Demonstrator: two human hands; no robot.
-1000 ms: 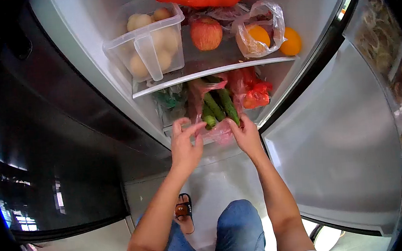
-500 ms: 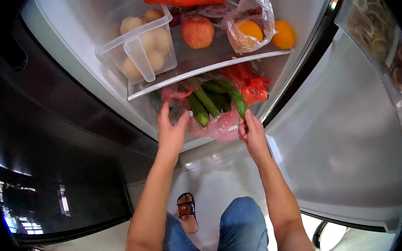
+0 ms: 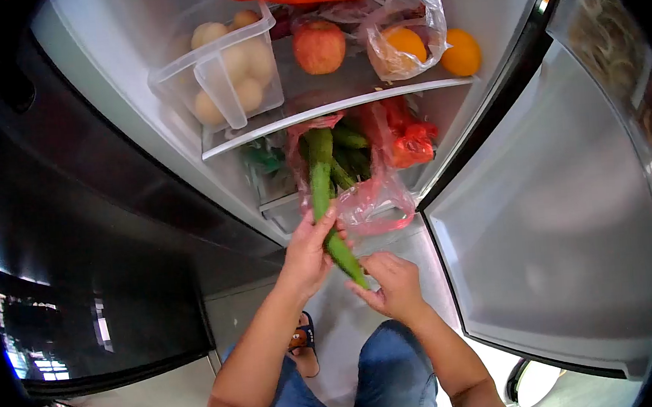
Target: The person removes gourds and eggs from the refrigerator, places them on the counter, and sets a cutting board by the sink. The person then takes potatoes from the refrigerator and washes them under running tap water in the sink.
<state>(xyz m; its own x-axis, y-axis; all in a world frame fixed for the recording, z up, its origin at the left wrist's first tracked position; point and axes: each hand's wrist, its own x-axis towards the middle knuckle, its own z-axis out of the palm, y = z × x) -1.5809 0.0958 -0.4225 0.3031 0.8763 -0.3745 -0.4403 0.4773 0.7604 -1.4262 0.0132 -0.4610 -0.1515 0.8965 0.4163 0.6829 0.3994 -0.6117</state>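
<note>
A long green cucumber (image 3: 321, 189) slants out of the fridge's lower compartment toward me. My left hand (image 3: 311, 254) is wrapped round its middle. At the near end, the thumb and fingers of my right hand (image 3: 392, 283) are closed on the tip. Behind it, a thin pink plastic bag (image 3: 375, 204) lies open with more cucumbers (image 3: 349, 156) inside. The far end of the held cucumber is at the bag's mouth.
On the shelf (image 3: 335, 110) above are a clear egg bin (image 3: 214, 67), an apple (image 3: 319, 47), a bagged orange (image 3: 405, 43) and a loose orange (image 3: 460, 52). A red bag (image 3: 413, 144) sits lower right. The fridge door (image 3: 545, 203) stands open at right.
The cucumber has come out toward me. My left hand has moved from the bag's left side onto it, and my right hand has moved down and left to its near end.
</note>
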